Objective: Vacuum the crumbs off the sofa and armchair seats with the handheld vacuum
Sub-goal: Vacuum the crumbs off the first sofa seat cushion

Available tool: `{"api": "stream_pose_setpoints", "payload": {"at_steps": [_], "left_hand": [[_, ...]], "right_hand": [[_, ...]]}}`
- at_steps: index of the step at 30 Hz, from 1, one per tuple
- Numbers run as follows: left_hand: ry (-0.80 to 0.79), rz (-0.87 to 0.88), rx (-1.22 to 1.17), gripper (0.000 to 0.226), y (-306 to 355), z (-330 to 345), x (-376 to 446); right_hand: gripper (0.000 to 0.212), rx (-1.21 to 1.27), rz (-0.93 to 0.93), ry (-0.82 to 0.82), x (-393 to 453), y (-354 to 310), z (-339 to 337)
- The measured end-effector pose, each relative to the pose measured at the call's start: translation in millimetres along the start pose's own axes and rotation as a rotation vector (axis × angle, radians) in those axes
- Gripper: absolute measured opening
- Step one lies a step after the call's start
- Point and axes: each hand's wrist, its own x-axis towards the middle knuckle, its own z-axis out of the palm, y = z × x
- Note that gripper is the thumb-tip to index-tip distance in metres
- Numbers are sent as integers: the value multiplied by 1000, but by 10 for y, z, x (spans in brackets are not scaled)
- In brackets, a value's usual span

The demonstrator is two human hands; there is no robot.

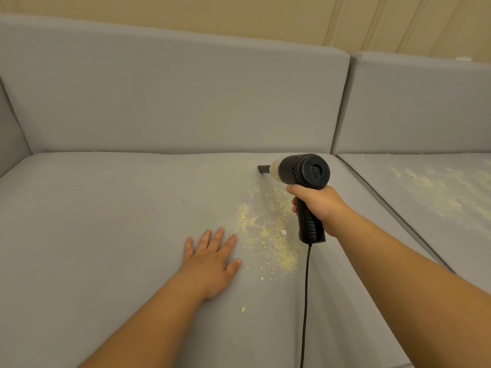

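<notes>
A black handheld vacuum (305,172) with a pale dust cup points its dark nozzle leftward, tip near the grey sofa seat (106,221) by its back edge. Yellowish crumbs (265,229) lie scattered beneath it.

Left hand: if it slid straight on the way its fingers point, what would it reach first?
The left hand lies flat on the seat cushion, fingers aimed up and slightly right. Sliding on, it would likely brush the left fringe of the crumbs first, then the back cushion; depth is uncertain.
</notes>
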Motion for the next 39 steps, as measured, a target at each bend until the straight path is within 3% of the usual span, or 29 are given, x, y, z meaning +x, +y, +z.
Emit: {"api": "stream_pose_setpoints", "payload": {"at_steps": [10, 19, 25, 28, 31, 39], "left_hand": [[-6, -11, 11, 65, -6, 11, 37], [-16, -6, 5, 64, 13, -14, 4], [-15, -15, 10, 64, 19, -48, -91], [-31, -41, 20, 64, -11, -51, -112], [-56, -60, 31, 65, -41, -64, -113], [-58, -76, 41, 66, 11, -25, -80]], "right_hand": [[26, 23, -2, 16, -31, 111, 40], [23, 78, 76, -13, -695, 136, -109], [21, 3, 0, 209, -936, 263, -93], [21, 111, 24, 255, -862, 301, -123], [22, 213, 54, 222, -774, 312, -119], [15, 74, 43, 43, -722, 278, -8]]}}
